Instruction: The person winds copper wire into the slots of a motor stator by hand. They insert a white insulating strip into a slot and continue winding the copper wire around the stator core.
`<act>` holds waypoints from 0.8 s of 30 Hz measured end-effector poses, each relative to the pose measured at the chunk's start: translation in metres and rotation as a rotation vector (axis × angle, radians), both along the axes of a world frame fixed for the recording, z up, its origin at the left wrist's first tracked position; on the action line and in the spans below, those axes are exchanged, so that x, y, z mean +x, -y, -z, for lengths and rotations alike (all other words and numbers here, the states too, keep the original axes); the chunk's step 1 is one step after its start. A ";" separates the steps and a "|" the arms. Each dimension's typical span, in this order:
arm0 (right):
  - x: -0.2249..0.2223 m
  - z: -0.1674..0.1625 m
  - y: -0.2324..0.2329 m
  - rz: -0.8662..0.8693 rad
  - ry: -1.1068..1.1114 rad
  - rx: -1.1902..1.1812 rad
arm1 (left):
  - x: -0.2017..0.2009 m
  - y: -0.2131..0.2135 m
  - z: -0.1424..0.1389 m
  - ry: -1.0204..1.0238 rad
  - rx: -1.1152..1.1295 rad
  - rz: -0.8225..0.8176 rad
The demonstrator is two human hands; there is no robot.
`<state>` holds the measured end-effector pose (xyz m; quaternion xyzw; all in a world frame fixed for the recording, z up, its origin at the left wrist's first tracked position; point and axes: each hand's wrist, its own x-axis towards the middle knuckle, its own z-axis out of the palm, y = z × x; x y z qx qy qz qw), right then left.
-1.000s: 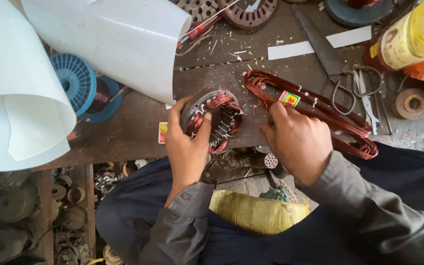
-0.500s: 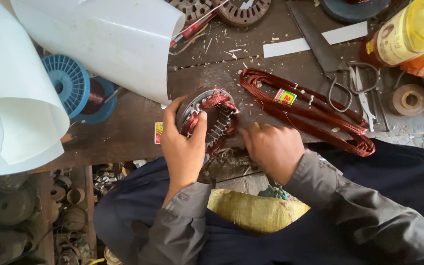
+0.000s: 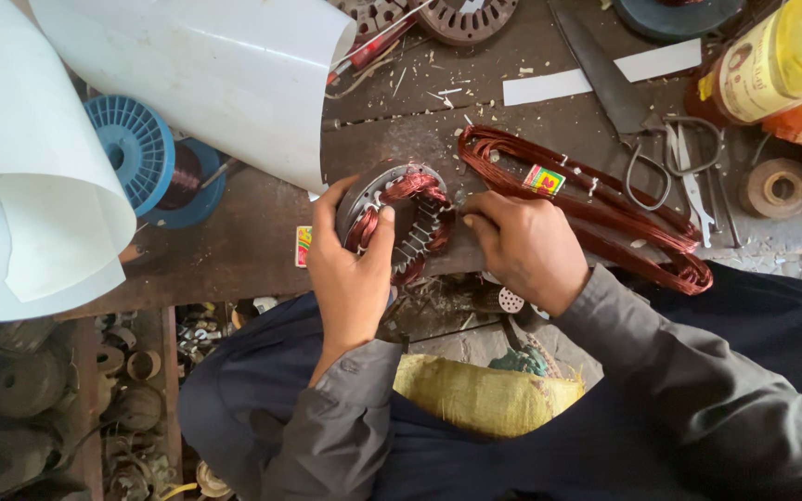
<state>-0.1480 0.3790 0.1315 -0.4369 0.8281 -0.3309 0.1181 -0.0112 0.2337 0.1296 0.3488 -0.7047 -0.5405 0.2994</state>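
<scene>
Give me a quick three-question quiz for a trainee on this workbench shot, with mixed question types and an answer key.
1. True or false: the left hand grips the motor stator.
2. Which lies nearest the right hand? A) blue wire spool B) loose copper coil bundle C) yellow bottle
3. Fill in: the scissors lie on the ____ of the coil bundle from the person.

Key: 1 true; 2 B; 3 far side.

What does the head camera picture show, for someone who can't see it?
A person's left hand holds a round motor stator wound with copper wire on a dark workbench, while the right hand touches its edge. Loose copper coils, scissors and a blue spool lie nearby.
</scene>
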 end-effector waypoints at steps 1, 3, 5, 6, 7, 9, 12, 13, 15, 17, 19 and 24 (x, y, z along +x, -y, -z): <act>-0.002 0.003 0.000 -0.010 -0.003 0.028 | 0.000 0.000 0.000 0.003 -0.009 0.002; -0.006 0.009 0.001 -0.027 -0.009 0.084 | 0.001 0.000 0.000 0.006 -0.025 0.010; -0.010 0.011 0.002 -0.019 0.053 0.142 | 0.001 -0.001 0.000 0.017 -0.003 0.007; -0.012 0.011 0.003 -0.017 0.082 0.170 | 0.001 -0.001 0.000 0.021 0.007 0.004; -0.012 0.011 0.004 -0.010 0.092 0.131 | 0.001 -0.001 0.000 0.009 -0.012 0.008; -0.013 0.008 0.005 0.004 0.113 0.055 | 0.002 -0.001 0.000 -0.015 -0.052 0.015; -0.014 -0.001 0.004 0.144 0.134 0.032 | 0.002 -0.001 0.000 -0.001 -0.009 0.004; -0.014 -0.005 0.003 0.145 0.172 -0.011 | 0.002 -0.001 0.000 0.002 -0.005 0.001; -0.014 -0.010 0.003 0.152 0.247 -0.098 | 0.001 -0.001 0.000 0.007 0.004 0.000; -0.016 -0.013 0.005 0.188 0.424 -0.147 | 0.000 -0.001 0.000 0.005 -0.020 0.000; -0.019 -0.014 0.007 0.204 0.574 -0.196 | 0.000 -0.001 -0.001 0.020 -0.035 -0.009; -0.031 -0.025 0.008 0.072 0.112 -0.116 | -0.001 -0.005 -0.005 0.056 -0.012 -0.036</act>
